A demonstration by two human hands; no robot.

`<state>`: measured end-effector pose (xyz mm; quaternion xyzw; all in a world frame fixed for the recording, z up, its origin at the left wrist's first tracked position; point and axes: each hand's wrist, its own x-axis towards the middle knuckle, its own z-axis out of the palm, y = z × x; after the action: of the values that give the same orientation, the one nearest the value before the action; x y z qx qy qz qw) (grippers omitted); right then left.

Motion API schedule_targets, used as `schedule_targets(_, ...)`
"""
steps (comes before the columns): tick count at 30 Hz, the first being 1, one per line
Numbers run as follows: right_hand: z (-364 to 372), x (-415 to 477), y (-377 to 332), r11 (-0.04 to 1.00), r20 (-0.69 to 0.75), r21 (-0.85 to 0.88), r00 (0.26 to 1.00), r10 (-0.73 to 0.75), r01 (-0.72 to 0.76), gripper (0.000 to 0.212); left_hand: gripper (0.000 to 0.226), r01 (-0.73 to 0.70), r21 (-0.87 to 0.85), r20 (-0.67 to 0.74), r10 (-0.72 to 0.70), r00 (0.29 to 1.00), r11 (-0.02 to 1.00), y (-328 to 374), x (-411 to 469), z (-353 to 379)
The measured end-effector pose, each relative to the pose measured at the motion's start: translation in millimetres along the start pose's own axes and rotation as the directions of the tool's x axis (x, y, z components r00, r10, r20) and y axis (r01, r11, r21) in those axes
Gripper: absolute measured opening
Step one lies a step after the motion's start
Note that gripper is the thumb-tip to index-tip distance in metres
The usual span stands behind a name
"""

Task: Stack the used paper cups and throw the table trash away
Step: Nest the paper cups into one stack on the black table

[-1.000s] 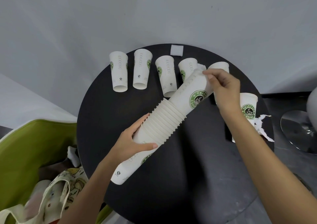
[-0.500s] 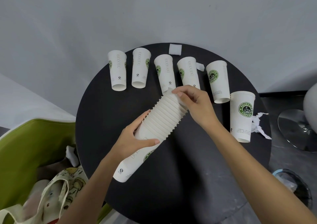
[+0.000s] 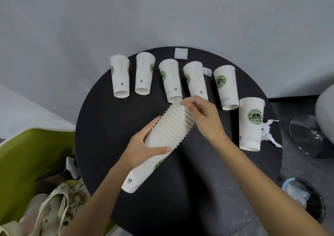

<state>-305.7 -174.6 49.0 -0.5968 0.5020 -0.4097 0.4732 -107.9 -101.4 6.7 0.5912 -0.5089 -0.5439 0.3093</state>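
A long stack of nested white paper cups [image 3: 168,132] lies tilted over the round black table [image 3: 207,181], rims pointing up-right. My left hand [image 3: 146,145] grips the stack around its middle. My right hand [image 3: 202,116] holds the stack's upper rim end with curled fingers. Several single white cups with green logos stand along the table's back: the leftmost cup [image 3: 120,78], one near the stack's top [image 3: 171,80], and a tall cup at the right [image 3: 251,123]. Crumpled white paper [image 3: 269,132] lies beside that right cup.
A white square pad [image 3: 181,53] and a small paper scrap [image 3: 207,71] sit at the table's back edge. A green bin with a printed tote bag [image 3: 59,205] is at lower left. A dark bin with a clear liner [image 3: 303,197] stands on the floor at right, beyond it a chrome chair base [image 3: 310,136].
The cup my right hand was pushing in has slid fully into the stack. My right hand has moved down-left to the stack's rim end. The left hand keeps its grip.
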Motion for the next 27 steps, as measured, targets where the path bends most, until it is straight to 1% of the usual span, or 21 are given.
schedule_targets(2,-6.0,1.8,0.3,1.0,-0.012,-0.006,1.0,-0.012,0.012,0.021,0.1,0.004,-0.008,0.006,-0.004,1.0,1.0,1.9,2.8,4.0)
schedule_targets(4,-15.3,5.8,-0.4,0.999,-0.064,0.033,0.998,-0.011,0.013,0.023,0.1,0.005,-0.01,0.016,-0.005,1.0,1.0,3.9,6.3,7.4)
schedule_targets(7,-34.2,13.2,-1.6,0.996,-0.096,0.092,0.995,0.001,0.008,0.021,0.101,0.009,-0.005,0.027,-0.009,1.0,1.0,4.4,10.3,11.7)
schedule_targets(10,-55.8,20.3,5.5,0.999,-0.123,0.041,0.992,0.014,-0.009,0.02,0.101,0.017,-0.004,0.034,-0.017,0.999,1.0,4.3,14.1,16.1)
schedule_targets(15,-97.1,26.2,28.7,0.996,-0.169,-0.048,0.983,0.071,-0.08,0.024,0.097,0.026,0.012,0.064,-0.027,0.998,1.0,6.8,24.9,27.6)
schedule_targets(23,-174.9,38.1,67.7,0.958,-0.297,-0.203,0.945,0.137,-0.202,0.026,0.102,0.019,0.013,0.113,-0.02,0.993,1.0,16.5,42.5,57.3)
schedule_targets(27,-197.3,43.8,80.3,0.94,-0.322,-0.252,0.936,0.142,-0.229,0.024,0.102,0.022,0.021,0.128,-0.025,0.991,1.0,21.3,50.6,70.9)
